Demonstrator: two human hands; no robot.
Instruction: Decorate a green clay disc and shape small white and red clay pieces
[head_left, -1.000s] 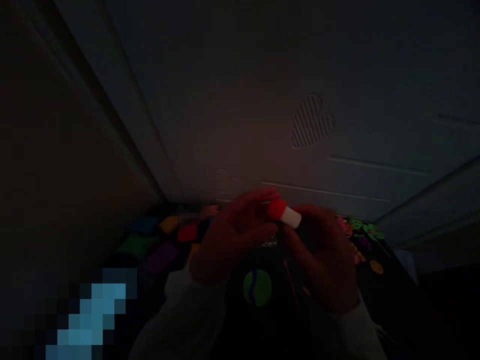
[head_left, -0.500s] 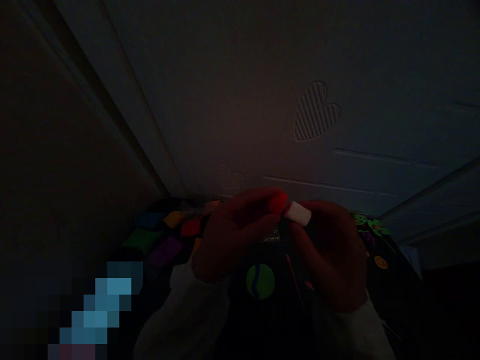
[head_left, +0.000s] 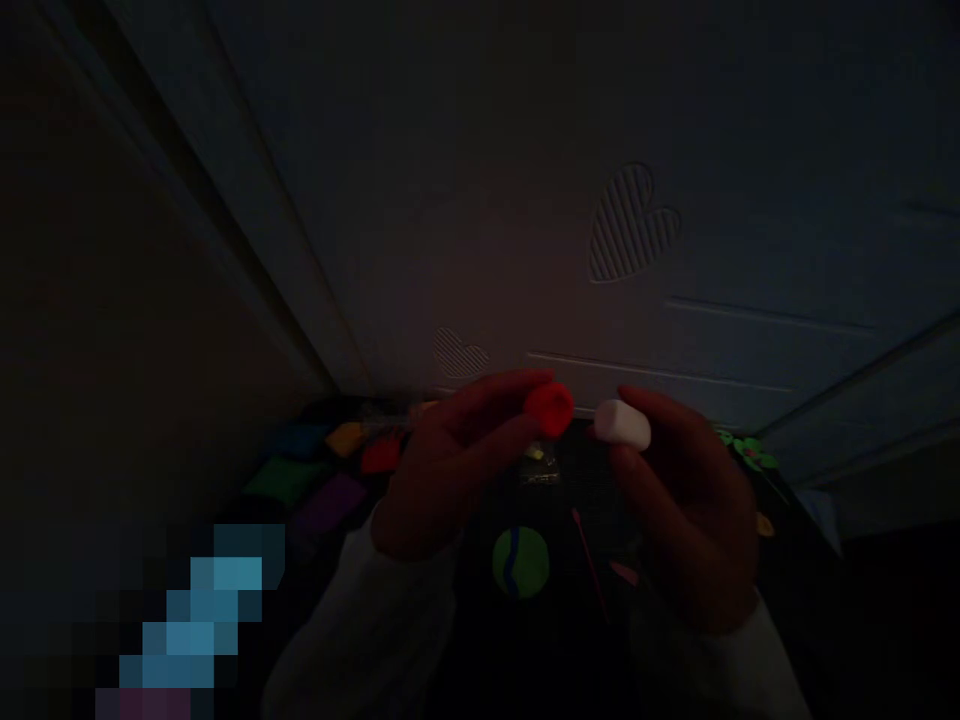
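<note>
The scene is very dark. My left hand [head_left: 450,470] pinches a small red lump [head_left: 549,408] at its fingertips. My right hand [head_left: 690,510] pinches a small white cylinder-shaped piece [head_left: 622,425]. The two pieces are held apart, a short gap between them, above a dark surface. Both wrists wear pale sleeves.
Below the hands lie a green ball with a blue stripe [head_left: 520,562] and a thin pink stick [head_left: 589,555]. Coloured packets, green, purple, red and yellow [head_left: 330,470], lie to the left. Green shapes [head_left: 746,450] sit at right. A pale panel with heart cut-outs [head_left: 634,225] stands behind.
The red and white pieces were joined together between my hands; now they are separated, the white one drawn off to the right.
</note>
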